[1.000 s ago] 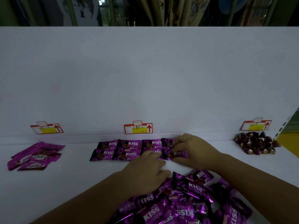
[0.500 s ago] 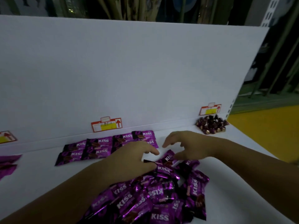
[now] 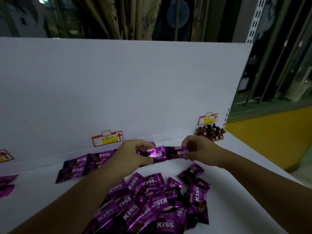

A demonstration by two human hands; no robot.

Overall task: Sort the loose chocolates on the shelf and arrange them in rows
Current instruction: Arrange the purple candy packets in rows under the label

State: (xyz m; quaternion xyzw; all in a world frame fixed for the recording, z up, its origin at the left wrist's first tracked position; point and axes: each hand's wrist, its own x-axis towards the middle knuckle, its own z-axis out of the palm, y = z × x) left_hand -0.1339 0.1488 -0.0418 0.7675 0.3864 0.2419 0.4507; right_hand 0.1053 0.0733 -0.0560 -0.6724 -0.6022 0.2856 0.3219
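Both hands have come up off the heap since half a second ago, when they were down among the wrappers with fingers reaching. Now the left hand [image 3: 133, 156] pinches a shiny purple KISS packet [image 3: 157, 155] between thumb and curled fingers, and the right hand [image 3: 200, 150] pinches the far end of a darker KISS packet [image 3: 177, 153]. These two packets meet end to end between the hands, held above the white shelf [image 3: 42, 200] and just in front of the back panel [image 3: 118, 90]. Below the wrists the loose pile of purple packets [image 3: 152, 205] lies jumbled, some face up, some turned sideways or upside down. Behind the left forearm two short rows of packets [image 3: 81, 166] lie flat near the panel, under the middle price tag [image 3: 107, 138]. Off in the right corner a small heap of dark twisted chocolates [image 3: 211, 132] sits beneath another price tag [image 3: 208, 118]. At the left edge a few more purple wrappers [image 3: 6, 183] show, partly cut off.
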